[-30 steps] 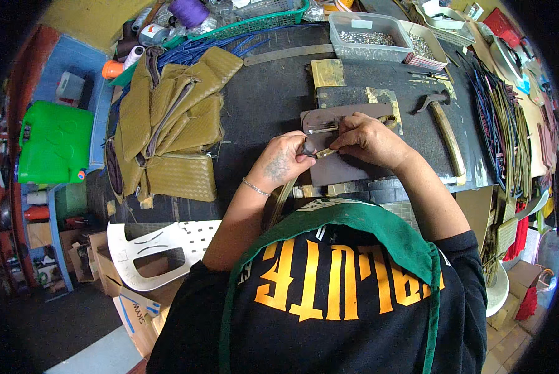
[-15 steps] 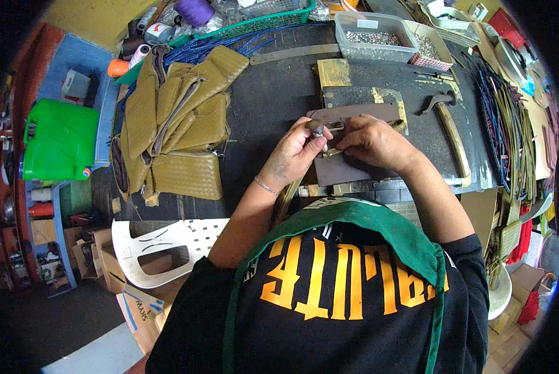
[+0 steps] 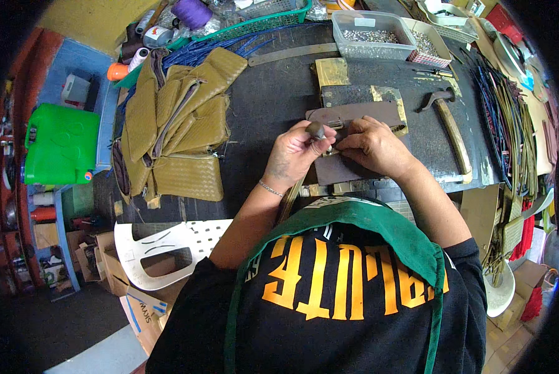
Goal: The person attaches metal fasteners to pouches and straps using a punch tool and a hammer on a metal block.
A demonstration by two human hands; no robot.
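Note:
My left hand [image 3: 287, 157] is closed around a short metal hand punch with a dark rounded top [image 3: 315, 129], held over a brown pad [image 3: 379, 113] on the bench. Close beside it, my right hand [image 3: 376, 147] is closed, thumb and fingertips pinched together at an olive strap. One stretch of this strap [image 3: 290, 196] runs down past my left forearm. A small shiny metal piece shows between the hands, though its shape is mostly hidden by fingers. To the right lies a hammer [image 3: 452, 132] with a wooden handle.
Olive woven pouches with zippers [image 3: 189, 124] are piled at the left. Behind stand a clear tub of small metal pieces [image 3: 376, 47], a second box [image 3: 426, 47] and a green basket [image 3: 254, 28]. Bundled straps [image 3: 510, 124] hang at the right; a white chair [image 3: 136, 255] stands lower left.
Both hands stay over the brown pad. The fingers and the punch have shifted only slightly, and the whole view has moved a little.

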